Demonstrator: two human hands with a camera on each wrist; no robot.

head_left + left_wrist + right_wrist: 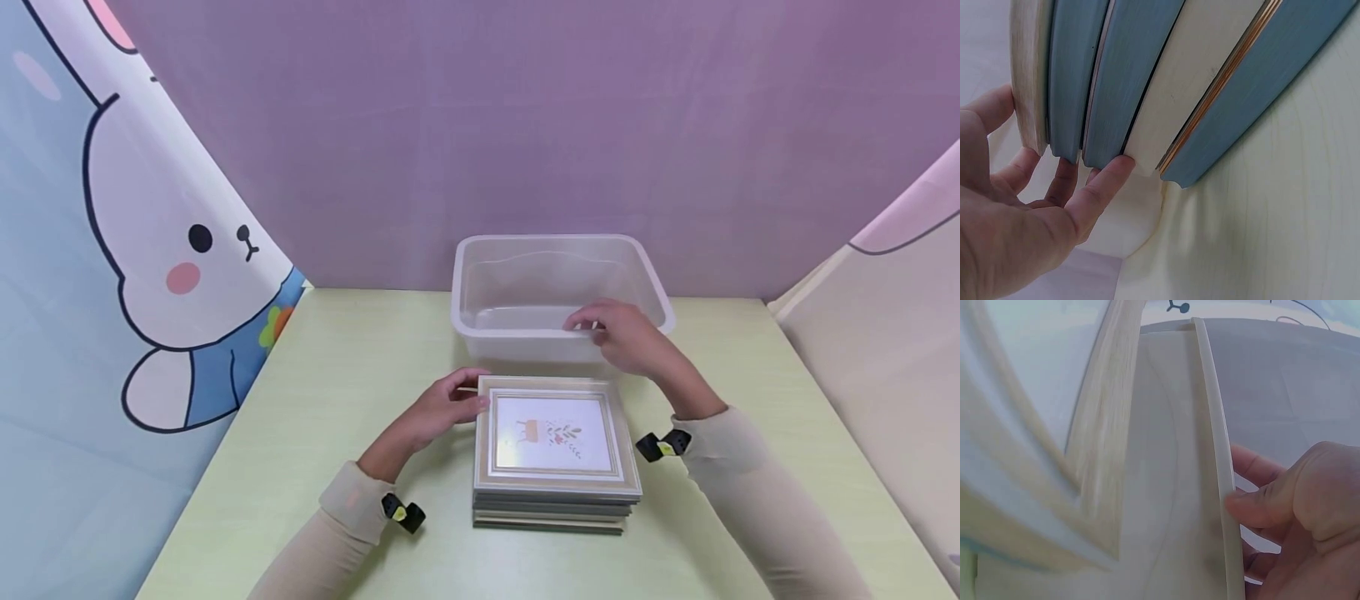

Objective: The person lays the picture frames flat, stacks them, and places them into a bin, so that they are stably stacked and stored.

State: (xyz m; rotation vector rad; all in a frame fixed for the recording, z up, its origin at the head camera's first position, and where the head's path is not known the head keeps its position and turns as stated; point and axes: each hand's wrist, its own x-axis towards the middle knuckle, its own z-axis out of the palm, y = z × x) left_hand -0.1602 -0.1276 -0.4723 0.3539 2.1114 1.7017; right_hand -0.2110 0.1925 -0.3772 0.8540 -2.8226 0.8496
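Observation:
A stack of picture frames (551, 481) lies on the table, a beige one with a small floral print on top. My left hand (437, 408) touches the stack's far left corner. In the left wrist view its thumb meets the top frame, and spread fingers (1100, 194) rest along the blue and cream edges of those below. Behind the stack stands a pale plastic tub (517, 347). With my right hand (630, 340) I pinch the tub's near rim; in the right wrist view the thumb (1254, 509) presses its outer side, while the other fingers are partly hidden beyond the rim.
The light wood table (367, 350) extends to both sides of the stack. A purple cloth (420, 167) hangs close behind the tub. On the left is a curtain with a cartoon rabbit (180, 242), and a pale curtain (885, 350) borders the right.

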